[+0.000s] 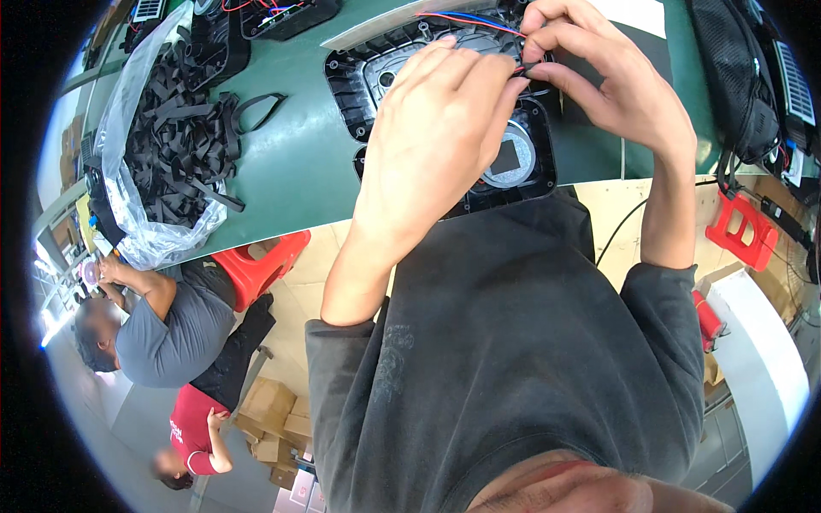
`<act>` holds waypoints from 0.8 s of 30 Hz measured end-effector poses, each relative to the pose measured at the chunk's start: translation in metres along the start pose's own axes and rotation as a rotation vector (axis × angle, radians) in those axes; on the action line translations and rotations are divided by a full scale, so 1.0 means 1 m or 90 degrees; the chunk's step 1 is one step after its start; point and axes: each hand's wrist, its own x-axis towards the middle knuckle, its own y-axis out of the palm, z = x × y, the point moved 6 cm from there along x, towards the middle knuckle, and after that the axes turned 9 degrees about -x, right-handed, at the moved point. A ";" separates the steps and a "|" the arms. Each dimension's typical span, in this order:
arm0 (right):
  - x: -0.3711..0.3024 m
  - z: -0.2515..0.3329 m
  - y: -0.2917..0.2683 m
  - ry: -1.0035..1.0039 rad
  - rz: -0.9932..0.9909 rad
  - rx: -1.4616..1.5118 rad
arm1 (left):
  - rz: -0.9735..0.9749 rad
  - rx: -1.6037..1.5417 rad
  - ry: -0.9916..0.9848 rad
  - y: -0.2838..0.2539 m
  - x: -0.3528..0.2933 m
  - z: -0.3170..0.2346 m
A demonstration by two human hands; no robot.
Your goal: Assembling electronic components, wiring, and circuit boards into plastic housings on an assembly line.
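Note:
My left hand (440,128) and my right hand (603,77) meet over a black plastic housing (345,92) at the table's edge. Both have their fingertips pinched on a thin wire (518,71) with a small dark piece, mostly hidden between the fingers. Red and blue wires (475,17) run from the far side of the housing toward my right fingers. Below my left hand, a round silver speaker magnet (527,159) with a dark square pad sits in the near part of the housing. My left hand covers much of the housing's middle.
On the green table (291,171), a clear plastic bag (115,162) holds many black straps (175,145). Another black housing with wires (286,19) lies at the far left. A black bag (735,77) stands right. Two people and a red stool (269,269) are at left.

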 end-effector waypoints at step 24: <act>0.076 0.045 0.006 0.651 0.370 -0.387 | 0.141 0.044 -0.034 0.006 0.019 0.008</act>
